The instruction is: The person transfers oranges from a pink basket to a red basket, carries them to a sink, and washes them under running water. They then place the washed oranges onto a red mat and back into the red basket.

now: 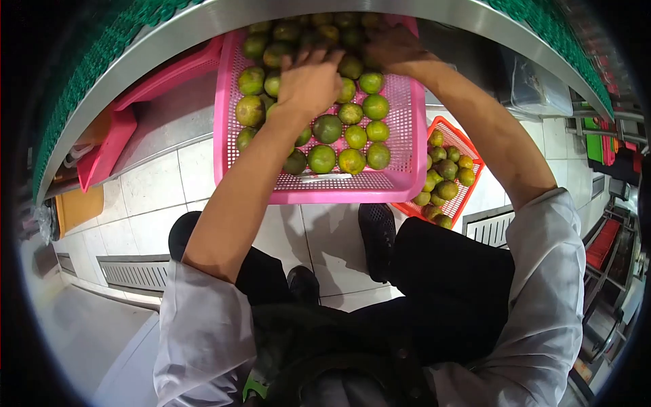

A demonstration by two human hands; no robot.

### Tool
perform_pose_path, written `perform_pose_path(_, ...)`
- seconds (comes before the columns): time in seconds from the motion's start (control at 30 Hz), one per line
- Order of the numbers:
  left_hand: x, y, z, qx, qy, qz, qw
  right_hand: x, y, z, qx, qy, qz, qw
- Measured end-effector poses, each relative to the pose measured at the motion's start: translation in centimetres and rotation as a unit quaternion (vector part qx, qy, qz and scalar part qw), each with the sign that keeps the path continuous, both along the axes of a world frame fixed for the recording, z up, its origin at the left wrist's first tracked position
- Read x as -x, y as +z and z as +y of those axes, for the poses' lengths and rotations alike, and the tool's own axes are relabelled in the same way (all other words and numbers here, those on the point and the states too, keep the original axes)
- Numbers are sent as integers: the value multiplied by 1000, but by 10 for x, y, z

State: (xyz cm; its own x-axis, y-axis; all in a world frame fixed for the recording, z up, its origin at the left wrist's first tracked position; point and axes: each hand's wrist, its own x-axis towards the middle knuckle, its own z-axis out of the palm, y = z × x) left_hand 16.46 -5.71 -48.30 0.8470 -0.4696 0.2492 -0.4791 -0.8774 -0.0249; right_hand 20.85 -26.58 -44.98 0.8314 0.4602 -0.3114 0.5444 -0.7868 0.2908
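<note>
A pink plastic basket (222,139) holds several green-yellow citrus fruits (327,128), in loose rows toward its near side. Over the fruits at the far middle is my left hand (308,83), palm down with its fingers apart, touching or just above them. My right hand (395,49) reaches to the basket's far right corner, beside more citrus fruits. Its fingers are blurred and partly hidden, so I cannot see whether they grip a fruit. A slim white object (325,177) lies along the near inside edge of the basket.
Below right on the tiled floor, an orange-red basket (460,203) holds more citrus fruits. A metal rim with green mesh (542,30) curves across the top. Another pink basket (108,146) sits at left. Floor drain grates (135,273) lie on both sides, and racks stand at right.
</note>
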Motion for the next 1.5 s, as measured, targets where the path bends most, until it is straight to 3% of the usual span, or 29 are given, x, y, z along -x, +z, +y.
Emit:
perform_pose_path(0.07,-8,-2,-25,114,-5,288,951,-6,-4,-15,-47,44,-45,997)
perform_pose_path(0.1,-9,-5,-33,38,-15,220,975,-1,3,-22,-42,37,-44,997)
perform_pose_path(0.13,-12,-1,-39,43,-23,221,974,7,23,-28,-87,0,2,996)
perform_pose_path(0.23,-31,-2,-50,38,-38,327,944,32,87,-45,-223,-116,133,959)
perform_pose_path(0.27,-34,-8,-53,38,-44,328,943,37,95,-48,-272,-151,173,935)
perform_pose_path(0.3,-34,-2,-55,33,-40,331,942,38,78,-81,-378,-196,298,854)
perform_pose_path(0.37,-38,8,-54,32,-36,324,945,54,67,-117,-298,-275,435,804)
perform_pose_path(0.43,-35,10,-57,54,14,288,956,92,53,-139,-239,-350,402,812)
perform_pose_path(0.47,-32,18,-59,57,8,285,957,99,18,-159,-239,-342,482,770)
perform_pose_path(0.53,-15,41,-55,259,42,169,950,127,6,-157,-167,-381,468,779)
perform_pose_path(0.6,21,68,-60,346,25,160,924,146,-43,-180,-170,-340,443,812)
perform_pose_path(0.67,57,84,-79,379,-74,239,891,167,-56,-184,-163,-353,376,841)
perform_pose_path(0.7,77,92,-92,334,-104,272,896,166,-60,-186,-121,-344,390,846)
perform_pose_path(0.73,93,97,-107,289,-132,303,898,174,-76,-202,-173,-316,375,854)
perform_pose_path(0.87,132,47,-163,167,-199,305,916,172,-95,-222,-129,-278,357,883)
perform_pose_path(0.9,138,39,-171,134,-206,306,920,173,-102,-228,-127,-300,290,900)
perform_pose_path(0.93,143,38,-169,137,-209,312,917,176,-94,-220,-126,-321,224,912)
perform_pose_path(0.97,147,33,-159,192,-236,262,916,174,-80,-219,-135,-348,254,893)
perform_pose_path(1.0,149,31,-145,244,-262,210,910,172,-84,-228,-132,-303,266,906)
perform_pose_path(1.07,132,47,-91,261,-267,153,915,150,-73,-213,66,-289,337,894)
perform_pose_path(1.1,122,56,-66,249,-243,173,922,138,-51,-190,92,-319,305,893)
perform_pose_path(1.17,106,70,-13,237,-194,200,931,109,-40,-170,-42,-276,147,949)
perform_pose_path(1.2,99,76,14,239,-173,211,932,95,-18,-137,-151,-334,14,930)
perform_pose_path(1.23,95,83,42,210,-148,176,950,82,-4,-117,-236,-283,-65,927)
perform_pose_path(1.3,90,84,91,177,-121,142,966,70,33,-68,-391,-200,-82,895)
perform_pose_path(1.37,90,77,126,239,-9,187,953,57,40,-29,-369,-153,29,916)
perform_pose_path(1.43,93,79,132,273,10,206,940,39,6,-2,-261,-40,132,955)
perform_pose_path(1.47,95,80,132,310,21,225,923,34,-4,9,-260,-34,133,956)
perform_pose_path(1.5,94,85,129,329,8,228,916,35,-5,25,-209,-101,207,950)
